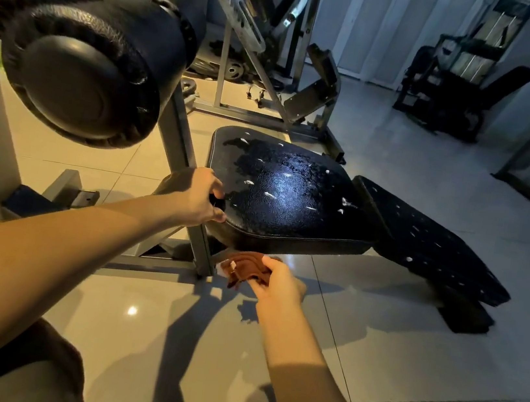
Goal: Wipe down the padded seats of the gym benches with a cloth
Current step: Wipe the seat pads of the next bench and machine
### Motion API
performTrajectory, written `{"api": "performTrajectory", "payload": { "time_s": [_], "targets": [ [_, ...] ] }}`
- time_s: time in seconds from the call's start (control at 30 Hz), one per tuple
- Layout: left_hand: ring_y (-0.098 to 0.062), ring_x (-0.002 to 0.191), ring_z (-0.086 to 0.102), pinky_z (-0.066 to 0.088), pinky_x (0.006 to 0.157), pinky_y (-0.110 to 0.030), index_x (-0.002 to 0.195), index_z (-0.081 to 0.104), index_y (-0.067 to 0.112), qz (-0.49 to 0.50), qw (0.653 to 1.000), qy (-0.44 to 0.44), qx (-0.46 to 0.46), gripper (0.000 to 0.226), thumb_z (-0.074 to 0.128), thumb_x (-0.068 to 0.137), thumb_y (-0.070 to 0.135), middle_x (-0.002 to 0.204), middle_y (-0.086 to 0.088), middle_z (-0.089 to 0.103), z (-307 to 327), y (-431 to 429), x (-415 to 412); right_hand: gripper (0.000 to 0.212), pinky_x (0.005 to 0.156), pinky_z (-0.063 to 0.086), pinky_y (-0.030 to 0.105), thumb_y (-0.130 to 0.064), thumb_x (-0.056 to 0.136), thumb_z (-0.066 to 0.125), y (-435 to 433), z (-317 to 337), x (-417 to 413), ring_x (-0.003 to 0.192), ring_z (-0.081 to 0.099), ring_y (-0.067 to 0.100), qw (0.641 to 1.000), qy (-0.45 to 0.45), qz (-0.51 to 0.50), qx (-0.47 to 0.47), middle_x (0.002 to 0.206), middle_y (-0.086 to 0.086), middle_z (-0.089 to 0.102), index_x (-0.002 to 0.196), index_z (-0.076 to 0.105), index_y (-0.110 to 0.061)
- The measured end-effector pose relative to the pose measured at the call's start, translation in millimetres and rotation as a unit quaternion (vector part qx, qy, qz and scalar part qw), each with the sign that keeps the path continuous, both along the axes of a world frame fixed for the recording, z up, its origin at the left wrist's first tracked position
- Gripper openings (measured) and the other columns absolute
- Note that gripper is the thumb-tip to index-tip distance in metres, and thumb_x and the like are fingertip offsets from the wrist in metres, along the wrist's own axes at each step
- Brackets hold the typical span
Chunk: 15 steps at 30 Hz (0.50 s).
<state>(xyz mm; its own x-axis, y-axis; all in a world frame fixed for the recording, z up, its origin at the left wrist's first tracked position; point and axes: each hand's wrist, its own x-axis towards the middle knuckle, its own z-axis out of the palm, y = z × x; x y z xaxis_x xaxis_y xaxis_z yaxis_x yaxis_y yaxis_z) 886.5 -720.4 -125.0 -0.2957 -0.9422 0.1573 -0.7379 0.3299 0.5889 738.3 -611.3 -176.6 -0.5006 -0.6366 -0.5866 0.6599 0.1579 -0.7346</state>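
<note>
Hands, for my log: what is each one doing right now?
Left hand: grips the seat at its near corner.
Right hand: holds the cloth.

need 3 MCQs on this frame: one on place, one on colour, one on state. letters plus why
1. Where is the cloth relative to the seat?
A. Spread on top of it
B. Below its front edge, in the right hand
C. Hanging from its far edge

2. What colour is the cloth?
A. Blue
B. White
C. Reddish-brown

3. What is the left hand doing?
A. Gripping the seat's near-left corner
B. Hanging free
C. Holding the cloth

Answers:
1 B: the cloth is bunched in the right hand, just under the seat's front edge and not on the pad.
2 C: it shows reddish-brown against the pale floor.
3 A: its fingers and thumb curl round the seat's corner.
</note>
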Motion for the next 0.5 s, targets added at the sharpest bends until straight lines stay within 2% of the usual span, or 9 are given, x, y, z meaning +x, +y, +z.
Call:
{"api": "performTrajectory", "payload": {
  "time_s": [0.1,0.2,0.23,0.3,0.37,0.43,0.5],
  "targets": [
    [-0.025,0.112,0.052,0.035,0.081,-0.022,0.111,0.067,0.002,0.010,1.000,-0.016,0.001,0.042,0.086,0.078,0.019,0.111,-0.002,0.044,-4,-4,3,0.014,0.074,0.058,0.048,0.010,0.087,0.070,-7,1,4,0.076,0.066,0.033,0.999,0.002,-0.013,-0.029,0.091,0.023,0.068,0.091,0.057,0.007],
    [-0.026,0.122,0.048,0.035,0.087,-0.021,0.118,0.064,0.002,0.012,1.000,-0.007,0.003,0.044,0.084,0.082,0.018,0.121,-0.006,0.044,-8,-5,4,0.028,0.071,0.057,0.047,0.012,0.086,0.069,-1,-9,15,0.086,0.064,0.038,0.999,0.009,0.019,0.028,0.110,0.030,0.065,0.111,0.056,0.009],
    [-0.027,0.125,0.046,0.034,0.088,-0.020,0.121,0.062,0.001,0.010,1.000,-0.006,0.002,0.045,0.082,0.083,0.017,0.128,-0.009,0.043,-8,-4,4,0.029,0.068,0.057,0.044,0.010,0.085,0.071,0,-13,18,0.085,0.064,0.037,0.999,0.016,0.025,0.040,0.111,0.030,0.065,0.111,0.057,0.010],
    [-0.028,0.129,0.045,0.035,0.091,-0.023,0.122,0.063,0.003,0.007,1.000,-0.016,-0.008,0.045,0.082,0.084,0.018,0.134,-0.011,0.045,-9,-5,4,0.015,0.069,0.057,0.043,0.007,0.086,0.073,-1,-14,19,0.075,0.065,0.032,0.999,0.024,0.026,0.021,0.097,0.027,0.068,0.091,0.059,0.006],
    [-0.027,0.128,0.046,0.040,0.098,-0.030,0.117,0.067,0.009,0.018,1.000,-0.020,-0.005,0.043,0.084,0.081,0.025,0.131,-0.008,0.048,-8,-4,5,0.019,0.077,0.057,0.048,0.006,0.087,0.073,-7,-12,19,0.071,0.065,0.030,0.999,0.037,0.006,-0.016,0.084,0.022,0.068,0.076,0.059,-0.001],
    [-0.027,0.127,0.048,0.043,0.101,-0.033,0.113,0.069,0.012,0.022,0.999,-0.033,-0.009,0.043,0.086,0.078,0.030,0.126,-0.005,0.049,-7,-5,7,0.020,0.080,0.057,0.050,0.007,0.086,0.073,-13,-15,16,0.079,0.066,0.032,0.999,0.040,-0.007,-0.017,0.091,0.022,0.068,0.076,0.058,-0.002],
    [-0.029,0.131,0.045,0.038,0.100,-0.028,0.116,0.068,0.008,0.013,1.000,-0.027,-0.009,0.044,0.085,0.080,0.026,0.130,-0.008,0.048,-7,-5,6,0.021,0.073,0.057,0.047,0.008,0.085,0.073,-13,-23,10,0.082,0.065,0.034,0.999,0.024,-0.022,0.012,0.100,0.025,0.066,0.080,0.054,0.000]
  ]
}}
